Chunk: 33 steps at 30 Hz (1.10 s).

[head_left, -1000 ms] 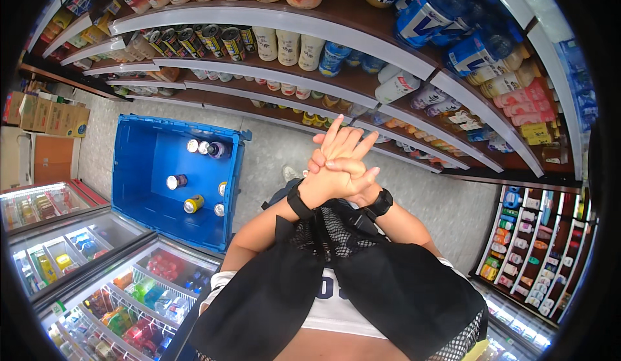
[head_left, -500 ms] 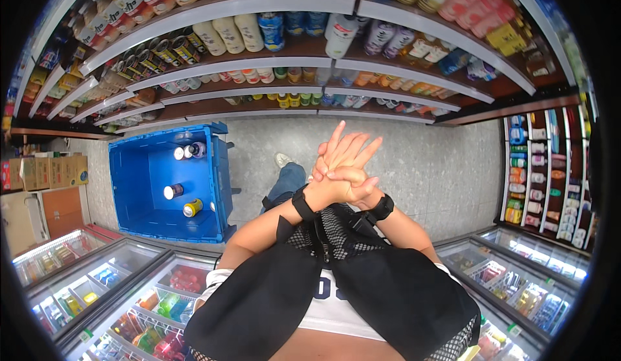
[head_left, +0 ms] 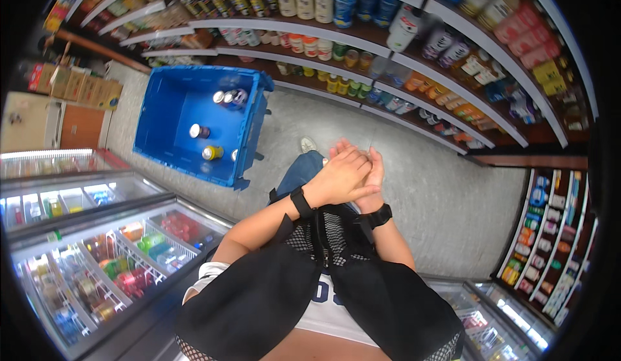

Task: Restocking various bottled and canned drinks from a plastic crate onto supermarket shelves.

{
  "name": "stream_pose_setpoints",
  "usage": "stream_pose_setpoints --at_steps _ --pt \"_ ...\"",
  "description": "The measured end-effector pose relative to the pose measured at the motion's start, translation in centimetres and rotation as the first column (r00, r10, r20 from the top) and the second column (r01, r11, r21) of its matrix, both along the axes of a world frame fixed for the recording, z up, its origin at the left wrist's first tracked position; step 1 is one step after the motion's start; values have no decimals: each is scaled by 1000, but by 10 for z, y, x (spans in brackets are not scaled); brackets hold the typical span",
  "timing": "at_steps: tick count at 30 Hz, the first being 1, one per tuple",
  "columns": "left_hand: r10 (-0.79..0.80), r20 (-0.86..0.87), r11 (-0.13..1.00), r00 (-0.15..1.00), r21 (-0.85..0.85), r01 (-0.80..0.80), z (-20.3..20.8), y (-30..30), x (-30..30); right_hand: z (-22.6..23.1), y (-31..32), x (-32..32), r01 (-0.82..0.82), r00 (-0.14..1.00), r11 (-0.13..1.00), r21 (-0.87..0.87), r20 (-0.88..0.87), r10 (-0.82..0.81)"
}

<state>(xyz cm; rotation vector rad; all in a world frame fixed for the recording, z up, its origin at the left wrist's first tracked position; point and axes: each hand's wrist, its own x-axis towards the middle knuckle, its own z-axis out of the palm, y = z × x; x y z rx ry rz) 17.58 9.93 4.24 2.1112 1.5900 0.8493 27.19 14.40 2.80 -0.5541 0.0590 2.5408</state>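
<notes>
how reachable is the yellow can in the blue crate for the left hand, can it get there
Probably yes, with a lean or step: the blue crate is open above the yellow can, though its side wall stands between, and the left hand lies against the right hand.

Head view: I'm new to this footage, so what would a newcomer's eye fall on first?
Probably the big blue crate on the person's left, with a yellow can inside. Next, the left hand and right hand, touching near the centre. Then the stocked shelves across the top.
</notes>
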Motion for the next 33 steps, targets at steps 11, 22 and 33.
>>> stream_pose_setpoints --at_steps 11,22,33 --pt "68 -93 997 993 52 -63 -14 -20 16 -20 2 -2 84 937 989 125 327 -121" --pt "383 285 867 879 217 -448 -33 -37 -154 -2 7 -87 -271 891 943 192 420 170" --pt "918 46 364 394 -488 -793 -226 -68 -354 -52 -12 -83 -250 770 961 120 626 122"
